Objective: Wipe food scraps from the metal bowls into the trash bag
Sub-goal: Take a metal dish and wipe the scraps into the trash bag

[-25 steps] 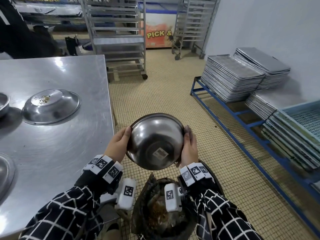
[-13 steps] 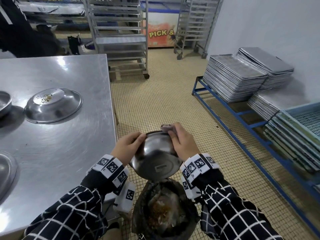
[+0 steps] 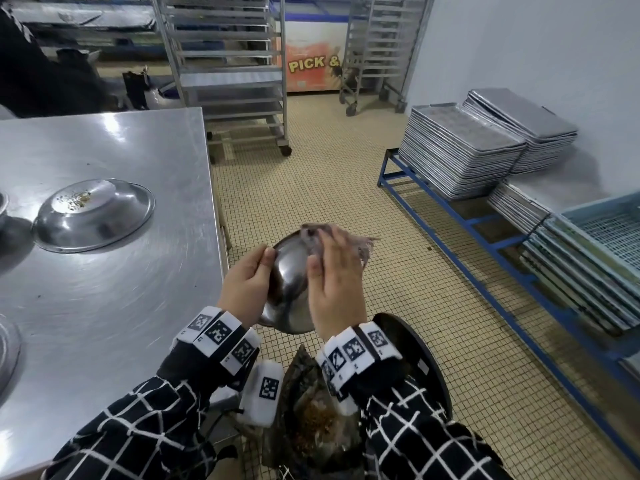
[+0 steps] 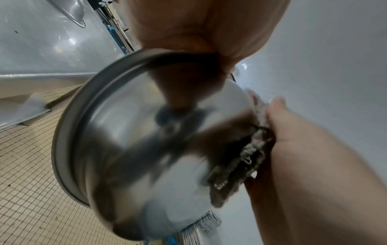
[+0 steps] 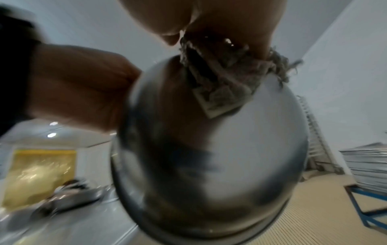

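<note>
Holding item one — the metal bowl [image 3: 289, 289], centre of frame, now tipped mouth-down over the trash bag [image 3: 311, 420] at lower centre; a second ago it faced me upright. My left hand [image 3: 244, 289] grips its rim. My right hand [image 3: 337, 289] presses a grey rag [image 3: 360, 244] against it — wiping begun. Pending: scrap-flecked bowl [image 3: 93, 214], table [image 3: 121, 306], left.
</note>
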Motion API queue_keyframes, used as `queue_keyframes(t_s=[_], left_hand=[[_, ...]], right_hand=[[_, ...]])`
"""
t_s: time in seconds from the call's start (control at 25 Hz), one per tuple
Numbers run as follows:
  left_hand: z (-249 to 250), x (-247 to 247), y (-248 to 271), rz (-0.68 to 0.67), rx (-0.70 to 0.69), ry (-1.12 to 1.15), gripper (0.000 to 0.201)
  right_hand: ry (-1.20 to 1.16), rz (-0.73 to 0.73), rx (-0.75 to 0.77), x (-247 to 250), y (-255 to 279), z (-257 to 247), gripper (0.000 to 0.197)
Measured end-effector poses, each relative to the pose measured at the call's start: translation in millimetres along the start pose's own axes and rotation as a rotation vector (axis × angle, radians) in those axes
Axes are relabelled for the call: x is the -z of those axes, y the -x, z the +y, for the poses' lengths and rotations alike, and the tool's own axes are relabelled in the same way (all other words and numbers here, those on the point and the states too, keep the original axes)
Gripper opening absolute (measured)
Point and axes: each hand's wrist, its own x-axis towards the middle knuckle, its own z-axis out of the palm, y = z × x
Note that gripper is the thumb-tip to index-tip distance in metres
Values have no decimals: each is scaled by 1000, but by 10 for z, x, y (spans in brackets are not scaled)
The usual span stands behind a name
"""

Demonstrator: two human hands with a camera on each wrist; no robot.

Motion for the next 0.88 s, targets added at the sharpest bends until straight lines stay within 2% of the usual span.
queue_keyframes(t_s=[0.12,0.16,0.24,0.4,0.48,0.52,0.6,0.68,0.72,0.76,0.8,0.88], left_hand=[[25,31,-18,1,-17,-16,30],[9,41,-37,17,-10,-17,32],[-4,31,-60,44,-11,-19,31],[-47,-34,-63,-17,-29,1,28],[-35,-31,-65,-42,-35,28,28],[-13,-22,-67,-49,-34,52,29],[40,21,-70,-30,-20,108,32],[49,62,-74,13,24,191,32],[5,76,-82,29,50,223,31],[-28,89,-75,35,68,240,32],[-84,94,-75,34,81,243,34],[-220,95,-63,13,78,191,35]], right_hand=[[-439,6,-368,116,-110,192,47],[-494,-5,-415,127,-54,214,46],[-405,-15,-315,104,90,186,50],[-36,-3,50,15,77,71,57],[-12,80,79,66,-107,71,52],[-60,107,10,102,-168,94,50],[-262,123,-279,142,-196,213,45],[-657,76,-659,148,-119,377,49],[-848,37,-801,138,-46,445,60],[-969,10,-875,118,36,493,70],[-993,9,-908,88,101,542,69],[-859,52,-883,99,149,552,46]])
